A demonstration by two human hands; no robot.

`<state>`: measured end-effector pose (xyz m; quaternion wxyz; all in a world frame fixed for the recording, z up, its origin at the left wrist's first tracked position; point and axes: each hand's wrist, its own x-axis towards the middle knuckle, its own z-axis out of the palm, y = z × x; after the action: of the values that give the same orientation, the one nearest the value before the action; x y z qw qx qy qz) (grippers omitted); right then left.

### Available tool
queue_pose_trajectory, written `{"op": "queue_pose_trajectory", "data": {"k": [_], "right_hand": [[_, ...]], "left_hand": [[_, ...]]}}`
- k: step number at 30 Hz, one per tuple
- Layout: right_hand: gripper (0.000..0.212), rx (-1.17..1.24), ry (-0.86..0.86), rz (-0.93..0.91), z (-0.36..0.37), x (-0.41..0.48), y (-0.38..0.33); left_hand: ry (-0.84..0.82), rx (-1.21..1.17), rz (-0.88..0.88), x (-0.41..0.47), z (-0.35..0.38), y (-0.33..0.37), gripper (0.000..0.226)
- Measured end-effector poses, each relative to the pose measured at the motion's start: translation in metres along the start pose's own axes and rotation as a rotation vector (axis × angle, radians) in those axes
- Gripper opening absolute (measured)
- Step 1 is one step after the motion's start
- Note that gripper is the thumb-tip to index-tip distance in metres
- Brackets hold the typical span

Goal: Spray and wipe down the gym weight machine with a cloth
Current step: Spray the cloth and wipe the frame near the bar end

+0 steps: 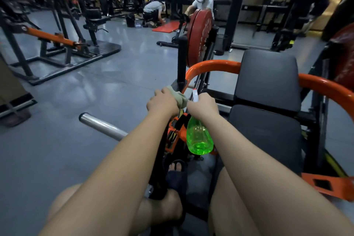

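Gym hall, grey floor (95,92). Cloth (179,97): soft, light; is gripped bunched by the left hand (162,102) against the foot of the black post (182,57) of the weight machine (210,65). Green spray bottle (199,138): light, rigid, likely slick when wet; is clasped at its neck by the right hand (203,107), beside that foot.

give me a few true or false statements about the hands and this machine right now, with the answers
1. The left hand holds a cloth. True.
2. The spray bottle is blue. False: it is green.
3. The right hand holds the spray bottle. True.
4. The weight plate ahead is yellow. False: it is red.
5. The chrome bar carries a plate. False: its visible end is bare.
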<state>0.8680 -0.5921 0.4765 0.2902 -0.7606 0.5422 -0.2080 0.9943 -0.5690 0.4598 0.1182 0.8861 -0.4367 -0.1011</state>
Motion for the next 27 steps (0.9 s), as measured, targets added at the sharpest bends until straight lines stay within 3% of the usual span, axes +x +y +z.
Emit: {"op": "queue_pose_trajectory", "data": {"k": [4, 8, 10, 15, 20, 24, 27], "right_hand": [[0.004, 0.023, -0.034, 0.008, 0.013, -0.007, -0.003], [0.017, 0.366, 0.036, 0.174, 0.026, 0.006, 0.007], [0.012, 0.443, 0.042, 0.213, 0.038, 0.011, 0.011], [0.015, 0.289, 0.007, 0.035, 0.033, 0.031, 0.017], [0.02, 0.313, -0.06, 0.129, 0.026, 0.047, 0.05], [0.019, 0.276, -0.093, 0.011, 0.023, 0.045, 0.04], [0.021, 0.321, -0.046, -0.022, 0.018, 0.043, 0.033]], "left_hand": [[0.033, -0.118, 0.01, -0.01, 0.009, -0.012, 0.058], [-0.013, -0.096, -0.028, -0.001, 0.006, -0.007, 0.07], [-0.058, -0.041, -0.087, 0.009, 0.003, -0.002, 0.077], [-0.18, 0.016, -0.085, 0.037, -0.01, 0.016, 0.099], [-0.249, -0.082, 0.031, 0.073, -0.005, 0.02, 0.113], [-0.154, -0.196, 0.101, 0.06, -0.005, 0.013, 0.146], [-0.053, -0.237, 0.149, 0.048, 0.0, 0.004, 0.129]]}}
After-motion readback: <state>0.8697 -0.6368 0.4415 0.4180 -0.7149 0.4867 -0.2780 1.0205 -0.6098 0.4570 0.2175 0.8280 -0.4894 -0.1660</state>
